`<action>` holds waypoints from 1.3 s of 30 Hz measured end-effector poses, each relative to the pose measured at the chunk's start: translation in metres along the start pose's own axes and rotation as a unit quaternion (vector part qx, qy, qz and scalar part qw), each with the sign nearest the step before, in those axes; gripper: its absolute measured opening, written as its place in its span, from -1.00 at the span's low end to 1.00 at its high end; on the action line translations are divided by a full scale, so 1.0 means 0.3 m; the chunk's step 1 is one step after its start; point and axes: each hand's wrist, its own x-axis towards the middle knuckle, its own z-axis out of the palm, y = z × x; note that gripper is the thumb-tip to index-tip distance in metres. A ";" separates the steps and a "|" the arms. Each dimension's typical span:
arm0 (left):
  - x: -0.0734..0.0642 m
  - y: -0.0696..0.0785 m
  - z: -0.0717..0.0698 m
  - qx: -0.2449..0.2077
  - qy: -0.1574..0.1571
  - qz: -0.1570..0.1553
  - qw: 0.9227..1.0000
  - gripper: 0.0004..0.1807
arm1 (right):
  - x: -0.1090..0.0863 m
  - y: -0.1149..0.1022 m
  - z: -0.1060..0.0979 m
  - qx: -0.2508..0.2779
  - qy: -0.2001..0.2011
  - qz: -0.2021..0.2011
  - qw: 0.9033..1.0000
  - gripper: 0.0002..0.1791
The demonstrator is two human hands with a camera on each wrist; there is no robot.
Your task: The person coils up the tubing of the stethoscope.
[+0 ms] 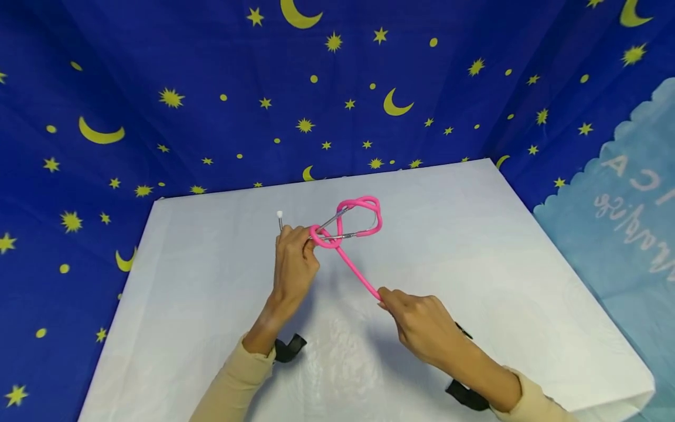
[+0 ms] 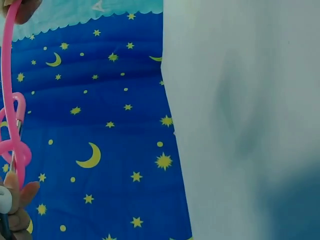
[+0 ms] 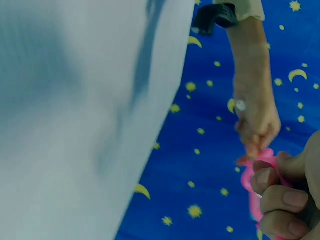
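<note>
A stethoscope with pink tubing [image 1: 360, 273] and metal ear tubes [image 1: 331, 220] is held up over the table between both hands. My left hand [image 1: 296, 261] grips the ear tubes near their ends, and a white ear tip [image 1: 280, 214] sticks out past its fingers. Beyond that hand the tubing forms a rounded loop, and a smaller coil of it wraps around the ear tubes close to my fingers. From the coil a straight length runs down to my right hand [image 1: 424, 322], whose thumb and fingers pinch it. The tubing's far end is hidden in the right hand.
Below the hands lies a white-covered table [image 1: 211, 275]. A dark blue cloth [image 1: 200, 70] with yellow moons and stars hangs behind and to the left. A light blue cloth [image 1: 633, 193] with white lettering hangs at the right. Black straps [image 1: 290, 348] are on the wrists.
</note>
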 end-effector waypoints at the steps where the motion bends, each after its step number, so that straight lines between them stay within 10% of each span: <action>1: 0.001 -0.003 -0.003 0.005 -0.006 0.003 1.000 -0.88 | -0.001 0.001 -0.008 -0.004 -0.005 -0.002 1.000 -0.87; 17: 0.002 -0.061 -0.027 0.083 -0.098 0.070 0.989 -0.86 | -0.004 0.075 -0.124 -0.019 -0.002 -0.027 0.999 -0.67; 29: -0.046 -0.083 -0.006 0.077 -0.187 0.242 0.949 -0.89 | 0.127 0.200 -0.148 0.005 0.050 -0.100 0.994 -0.53; 39: -0.043 -0.050 -0.004 0.002 -0.221 0.316 0.923 -0.86 | 0.287 0.285 -0.076 0.097 0.051 -0.102 0.989 -0.91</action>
